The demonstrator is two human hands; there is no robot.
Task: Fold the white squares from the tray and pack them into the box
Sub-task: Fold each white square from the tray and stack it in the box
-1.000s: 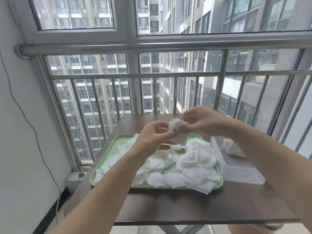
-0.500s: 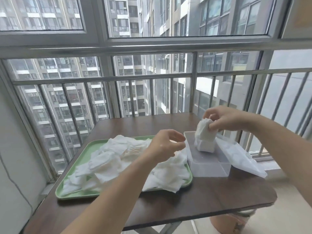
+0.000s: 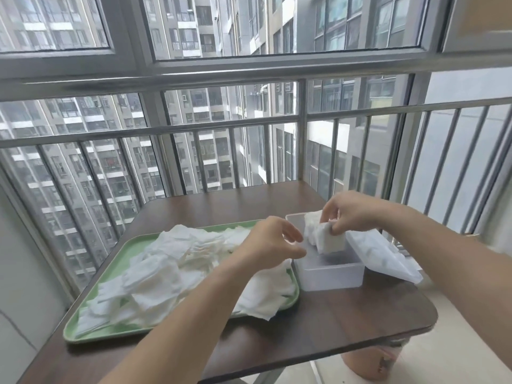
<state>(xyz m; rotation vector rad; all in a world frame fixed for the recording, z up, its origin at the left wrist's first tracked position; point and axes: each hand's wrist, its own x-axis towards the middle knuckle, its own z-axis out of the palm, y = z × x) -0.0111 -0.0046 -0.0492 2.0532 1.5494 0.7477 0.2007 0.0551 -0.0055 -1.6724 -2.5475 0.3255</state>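
A folded white square (image 3: pixel 331 241) is pinched in the grip of the right hand (image 3: pixel 352 214), with the fingers curled over its top edge. It is held upright in the open white box (image 3: pixel 332 275); whether the bottom is touched cannot be told. The left hand (image 3: pixel 271 242) is held just beside the box, above the right end of the green tray (image 3: pixel 91 328). Its grip is loose and fairly wide, with nothing in it. Unfolded white squares (image 3: pixel 166 270) are heaped on the tray. A translucent lid (image 3: pixel 382 253) lies tilted at the box's right side. Everything is carried by the dark bench (image 3: pixel 346 322).
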